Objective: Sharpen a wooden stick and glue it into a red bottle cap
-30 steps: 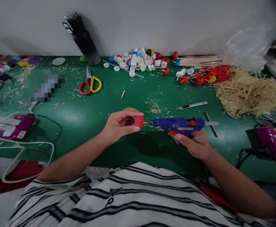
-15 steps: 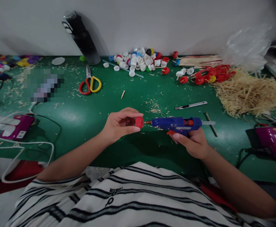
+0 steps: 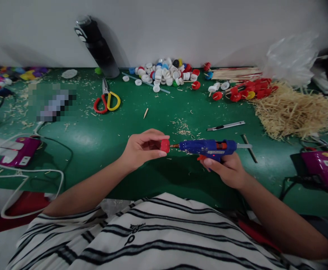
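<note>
Between its thumb and fingers, my left hand (image 3: 141,150) pinches a red bottle cap (image 3: 165,146). My right hand (image 3: 229,170) is wrapped round the handle of a blue glue gun (image 3: 207,147), thumb near the orange trigger. The gun lies level, and its nozzle points left at the cap's side; whether the tip touches the cap I cannot tell. A clear glue stick (image 3: 244,146) pokes out of the gun's back end. Below them spreads the green tabletop (image 3: 164,180).
Scissors (image 3: 107,99) lie at left centre, a utility knife (image 3: 226,125) at right. Loose bottle caps (image 3: 166,73) are heaped by the wall near a black bottle (image 3: 98,47). Red caps on sticks (image 3: 244,90) lie beside wood shavings (image 3: 293,112). Purple power sockets (image 3: 21,151) sit at both sides.
The glue gun has shifted very slightly left. Both hands keep their hold, and the red bottle cap stays in nearly the same spot.
</note>
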`<state>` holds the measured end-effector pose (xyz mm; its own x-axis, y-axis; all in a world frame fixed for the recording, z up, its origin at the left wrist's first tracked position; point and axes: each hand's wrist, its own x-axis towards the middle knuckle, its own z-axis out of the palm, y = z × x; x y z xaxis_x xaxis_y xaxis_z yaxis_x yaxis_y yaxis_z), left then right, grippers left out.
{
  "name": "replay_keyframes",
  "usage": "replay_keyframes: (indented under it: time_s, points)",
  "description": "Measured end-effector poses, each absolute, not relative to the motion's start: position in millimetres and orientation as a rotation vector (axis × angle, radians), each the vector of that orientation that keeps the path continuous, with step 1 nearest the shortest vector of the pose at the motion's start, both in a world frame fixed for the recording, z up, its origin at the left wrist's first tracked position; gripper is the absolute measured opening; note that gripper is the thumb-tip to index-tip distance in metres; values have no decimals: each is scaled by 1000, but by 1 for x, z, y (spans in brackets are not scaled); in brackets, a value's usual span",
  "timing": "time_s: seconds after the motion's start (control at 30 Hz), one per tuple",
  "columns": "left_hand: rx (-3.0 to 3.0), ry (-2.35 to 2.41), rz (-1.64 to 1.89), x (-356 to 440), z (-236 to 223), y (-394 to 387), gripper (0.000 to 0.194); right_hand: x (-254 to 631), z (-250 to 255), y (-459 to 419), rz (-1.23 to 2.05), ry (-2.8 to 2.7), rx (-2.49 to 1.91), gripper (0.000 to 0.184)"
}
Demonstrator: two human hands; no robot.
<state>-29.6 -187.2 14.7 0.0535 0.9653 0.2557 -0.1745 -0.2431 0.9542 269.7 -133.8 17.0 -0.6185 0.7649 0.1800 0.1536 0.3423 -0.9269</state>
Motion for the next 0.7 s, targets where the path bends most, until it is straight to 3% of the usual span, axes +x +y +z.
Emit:
replay_keyframes:
  time_s: [0.7]
  points:
    - [1323, 930, 1402, -32, 12, -187, 45, 268, 17, -134, 1343, -1952, -793, 34]
